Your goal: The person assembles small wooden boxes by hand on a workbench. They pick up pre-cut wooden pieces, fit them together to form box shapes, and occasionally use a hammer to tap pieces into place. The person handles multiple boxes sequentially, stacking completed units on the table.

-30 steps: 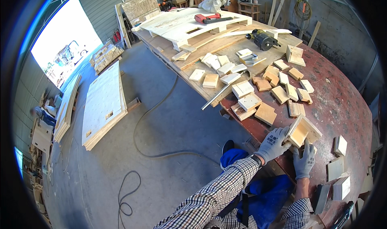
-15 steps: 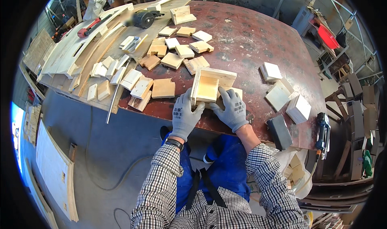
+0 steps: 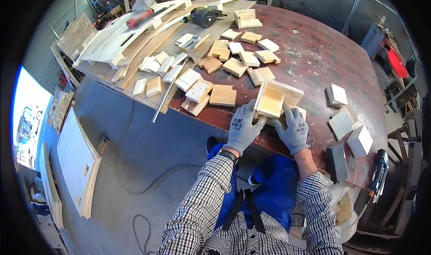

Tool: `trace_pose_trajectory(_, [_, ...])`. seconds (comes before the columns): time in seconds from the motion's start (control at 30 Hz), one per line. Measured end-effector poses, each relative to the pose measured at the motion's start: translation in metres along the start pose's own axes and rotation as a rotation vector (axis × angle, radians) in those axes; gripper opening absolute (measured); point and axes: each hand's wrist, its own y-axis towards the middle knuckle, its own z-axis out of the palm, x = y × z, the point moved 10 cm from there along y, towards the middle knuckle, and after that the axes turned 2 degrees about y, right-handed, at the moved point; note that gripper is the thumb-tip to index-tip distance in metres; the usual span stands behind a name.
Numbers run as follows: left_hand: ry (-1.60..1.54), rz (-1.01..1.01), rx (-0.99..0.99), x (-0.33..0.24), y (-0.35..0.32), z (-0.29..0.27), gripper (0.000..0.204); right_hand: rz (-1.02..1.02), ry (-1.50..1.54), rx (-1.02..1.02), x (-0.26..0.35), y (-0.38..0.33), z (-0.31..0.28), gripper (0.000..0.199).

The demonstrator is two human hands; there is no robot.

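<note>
Near the front edge of the dark red table is a small wooden box frame, built of pale boards standing around a yellowish block. My left hand, in a grey glove, grips its left near corner, thumb along the front. On the other side my right hand, gloved alike, has its fingers curled against the front right part of the frame and a board there. The frame partly hides the fingertips.
Several loose wood blocks lie to the left and beyond. A metal rod sticks out past the table edge. At right are stacked blocks, a dark grey block and an air nailer with a hose. A black power tool sits far left.
The whole view has swung left, so table and hands appear further right. Both hands stay on the box frame, with little change in their hold.
</note>
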Motion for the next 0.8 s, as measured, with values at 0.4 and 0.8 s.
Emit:
trace_pose_trajectory(0.4, [-0.027,-0.006,-0.019,0.0048,-0.0031,0.0026,0.06,-0.019,0.005,-0.021,-0.0021,-0.0006,0.0015,0.063])
trace_pose_trajectory(0.8, [-0.003,0.002,-0.043,0.0053,-0.005,0.003,0.061,-0.058,0.015,-0.063,-0.0009,-0.0025,0.0014,0.063])
